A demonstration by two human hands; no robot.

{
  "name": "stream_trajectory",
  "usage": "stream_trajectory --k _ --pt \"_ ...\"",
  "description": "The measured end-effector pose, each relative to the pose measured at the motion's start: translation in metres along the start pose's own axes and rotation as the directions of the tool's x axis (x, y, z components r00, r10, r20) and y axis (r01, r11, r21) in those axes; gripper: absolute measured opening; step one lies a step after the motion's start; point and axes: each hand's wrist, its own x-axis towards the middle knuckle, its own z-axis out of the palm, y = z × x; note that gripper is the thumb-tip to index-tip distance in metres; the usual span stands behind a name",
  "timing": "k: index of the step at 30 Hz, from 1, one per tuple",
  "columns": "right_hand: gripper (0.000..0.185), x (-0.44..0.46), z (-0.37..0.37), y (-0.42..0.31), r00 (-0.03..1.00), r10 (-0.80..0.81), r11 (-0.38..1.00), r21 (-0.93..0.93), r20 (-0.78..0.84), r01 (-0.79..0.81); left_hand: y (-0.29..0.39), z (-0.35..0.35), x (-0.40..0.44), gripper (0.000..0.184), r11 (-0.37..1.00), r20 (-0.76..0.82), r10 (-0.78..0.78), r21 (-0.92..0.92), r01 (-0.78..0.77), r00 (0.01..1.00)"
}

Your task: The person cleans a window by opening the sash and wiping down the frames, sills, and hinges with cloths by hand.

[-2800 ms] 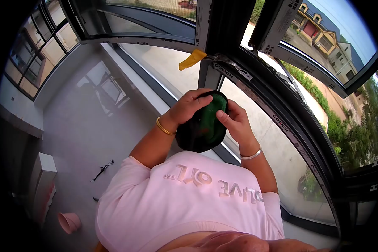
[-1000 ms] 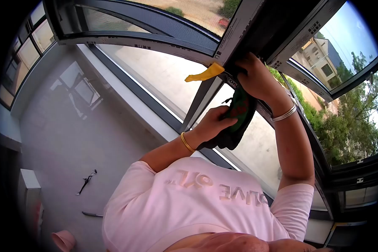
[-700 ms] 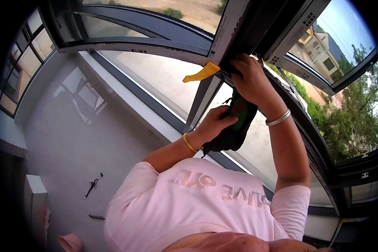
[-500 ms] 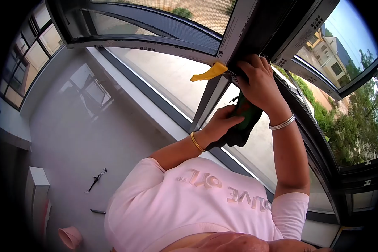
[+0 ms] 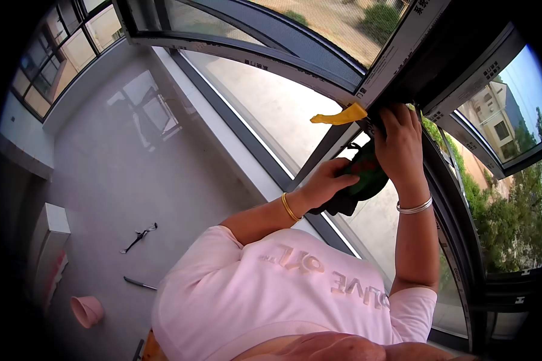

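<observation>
My left hand, with a gold bangle at the wrist, is closed on a dark green and black object whose kind I cannot make out. Just above it, my right hand, wearing silver bangles, reaches to the corner of the dark window frame. Its fingers are bent over the object's upper end beside the frame; what they grip is hidden. A yellow strip sticks out to the left of my right fingertips.
Window panels with printed white film surround my hands above and at right. A white sill runs diagonally. On the grey floor lie a small black item and a dark rod; a pink bucket stands near a white box.
The view has shifted, so the window frame and floor items sit differently. Both hands stay at the same frame corner, with my left hand still on the dark green and black object.
</observation>
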Motion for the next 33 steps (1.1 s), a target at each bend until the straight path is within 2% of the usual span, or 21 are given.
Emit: stream_trajectory --k 2,3,5,6,7,8,12,13,16,17,20,26,27,29,32,33 --pt "0.032 0.001 0.001 0.002 1.000 -0.020 0.999 0.049 -0.006 0.021 0.002 0.002 -0.001 0.020 0.996 0.012 -0.008 0.085 0.007 1.000" --pt "0.033 -0.004 0.001 0.002 1.000 -0.024 1.000 0.020 -0.008 0.024 0.002 0.006 -0.002 0.020 1.000 0.023 0.023 -0.018 -0.023 0.999" --pt "0.034 -0.011 0.006 0.008 0.999 -0.033 0.998 -0.055 0.001 0.033 -0.019 -0.008 0.005 0.021 0.996 0.073 0.070 0.051 -0.074 0.995" --pt "0.034 -0.012 0.009 0.011 0.999 -0.034 0.995 -0.089 0.004 0.034 -0.019 -0.011 0.006 0.021 0.987 0.044 0.069 0.145 -0.075 0.997" --pt "0.035 -0.011 0.013 0.013 0.999 -0.035 0.993 -0.111 0.008 0.036 -0.009 -0.008 0.002 0.022 0.990 0.027 0.075 0.121 -0.078 0.997" --pt "0.035 -0.011 0.017 0.013 1.000 -0.028 0.992 -0.126 0.011 0.029 -0.001 -0.008 -0.001 0.024 0.969 0.003 0.093 0.228 -0.091 0.996" --pt "0.033 -0.006 0.022 0.008 0.999 -0.018 0.986 -0.166 0.027 0.022 0.005 -0.010 -0.007 0.025 0.968 -0.041 0.115 0.231 -0.103 0.992" --pt "0.032 -0.005 0.019 0.005 0.999 -0.034 0.973 -0.229 0.025 0.038 0.004 -0.010 -0.008 0.025 0.966 -0.050 0.125 0.235 -0.110 0.991" --pt "0.031 -0.011 0.012 0.001 1.000 -0.028 0.943 -0.331 0.008 0.029 0.006 -0.009 -0.006 0.025 0.930 -0.037 0.122 0.352 -0.101 0.992" --pt "0.031 -0.016 0.010 0.000 1.000 -0.015 0.926 -0.377 0.008 0.016 0.005 -0.009 -0.007 0.025 0.943 -0.026 0.109 0.318 -0.095 0.994" --pt "0.029 -0.025 0.011 -0.004 0.999 0.034 0.902 -0.429 -0.015 -0.037 0.006 -0.021 -0.010 0.025 0.885 -0.010 0.184 0.437 -0.161 0.983" --pt "0.026 -0.010 0.017 -0.028 0.997 0.019 0.863 -0.503 -0.068 -0.051 0.007 -0.028 -0.014 0.024 0.936 -0.059 0.134 0.337 -0.107 0.989" --pt "0.027 -0.010 0.012 -0.031 0.997 0.038 0.860 -0.506 -0.071 -0.069 0.007 -0.026 -0.014 0.021 0.970 -0.038 0.071 0.234 -0.060 0.997" --pt "0.028 -0.012 0.001 -0.024 0.997 0.025 0.899 -0.434 -0.078 -0.057 0.000 -0.022 -0.011 0.018 0.995 -0.018 0.050 0.085 -0.048 0.999" --pt "0.027 -0.025 -0.007 -0.005 0.995 0.032 0.951 -0.305 -0.094 -0.059 -0.002 -0.010 -0.005 0.019 0.978 0.033 -0.009 0.208 0.002 0.999" --pt "0.027 -0.031 -0.009 0.001 0.993 0.028 0.960 -0.273 -0.118 -0.059 -0.007 -0.002 -0.004 0.018 0.986 0.045 -0.029 0.165 0.021 0.999"
